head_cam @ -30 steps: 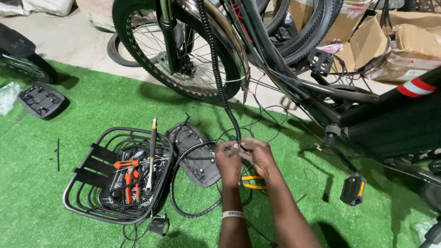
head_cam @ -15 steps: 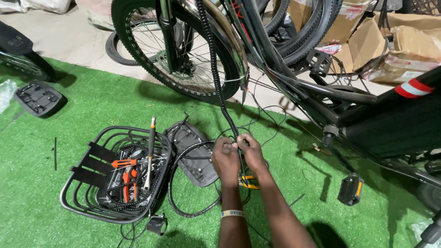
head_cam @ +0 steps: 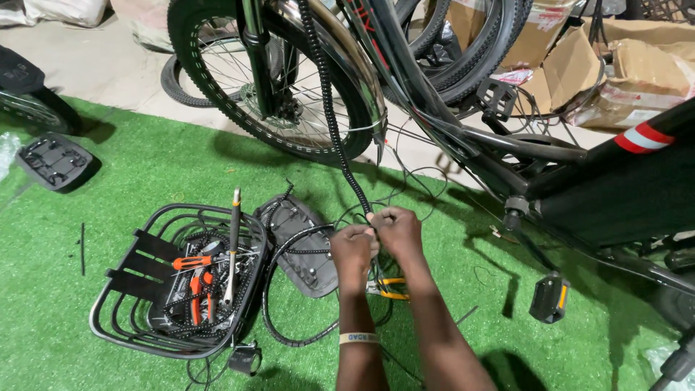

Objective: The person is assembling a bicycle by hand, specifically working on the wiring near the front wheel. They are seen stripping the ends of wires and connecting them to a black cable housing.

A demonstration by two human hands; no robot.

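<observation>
Left hand: the left hand is in the lower middle of the frame, closed into a loose fist, and it pinches the thin black cables where they meet the spiral hose. A pale band is around its wrist.
Right hand: the right hand is just beside the left one and touches it. Its fingers are curled narrow around the lower end of the spiral hose.
Spiral hose: the spiral hose is black and coiled. It comes down from the top middle of the frame, passes in front of the wheel, and ends between the two hands.
Cables: thin black cables make loops on the green mat under and to the left of the hands.
Yellow tool: a tool with yellow handles lies on the mat directly under the hands; I cannot tell what kind it is.
Basket: a black wire basket stands in the lower left of the frame, with orange-handled tools inside.
Wheel: the bicycle wheel stands in the upper middle left, behind the hose.
Pedal: a black pedal with an orange reflector hangs at the lower right, well apart from the hands.
Boxes: cardboard boxes are in the upper right.
</observation>
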